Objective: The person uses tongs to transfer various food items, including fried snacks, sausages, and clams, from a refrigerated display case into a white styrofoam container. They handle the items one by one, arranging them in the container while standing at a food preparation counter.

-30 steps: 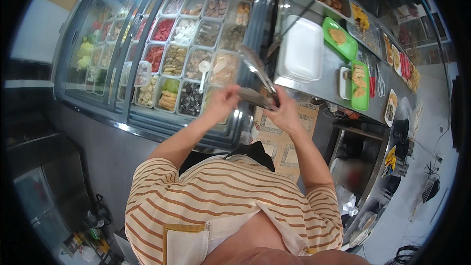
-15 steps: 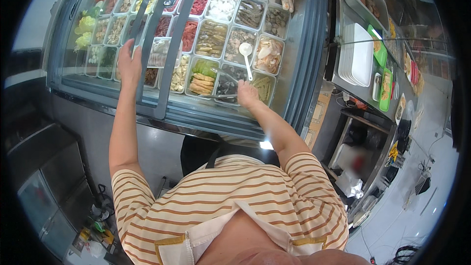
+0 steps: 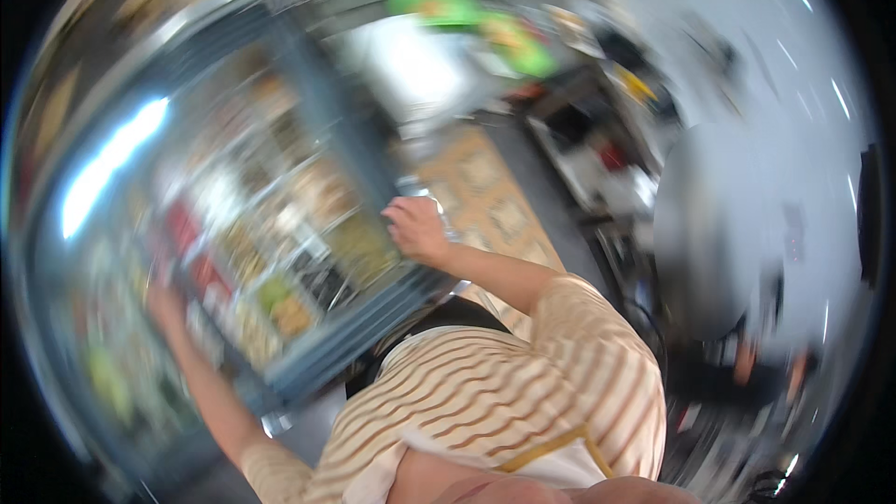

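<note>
My right hand [image 3: 418, 230] is at the right frame of a glass-topped food display case [image 3: 345, 145]. Its fingers are bent together; whatever they hold, if anything, is hidden. A shiny, clear-looking object [image 3: 425, 192] shows just behind that hand, too blurred to name. My left hand [image 3: 166, 301] reaches over the left part of the case, its fingers smeared by motion. Inside the case, rows of food tubs include one with green and orange-brown pieces [image 3: 285, 308], a dark one [image 3: 322, 282] and a red one [image 3: 207, 275].
Beyond the case's right side stands a stack of white trays [image 3: 406, 65], with green trays [image 3: 518, 45] of food nearby. A tan patterned surface [image 3: 490, 196] lies right of my right hand. Shelving [image 3: 583, 145] with dark items is farther right, beside the pale floor [image 3: 765, 177].
My view has swung to the right, and most of it is blurred. My right hand has left the tubs, where metal tongs lay by it, for the case's right frame. My left arm stays outstretched.
</note>
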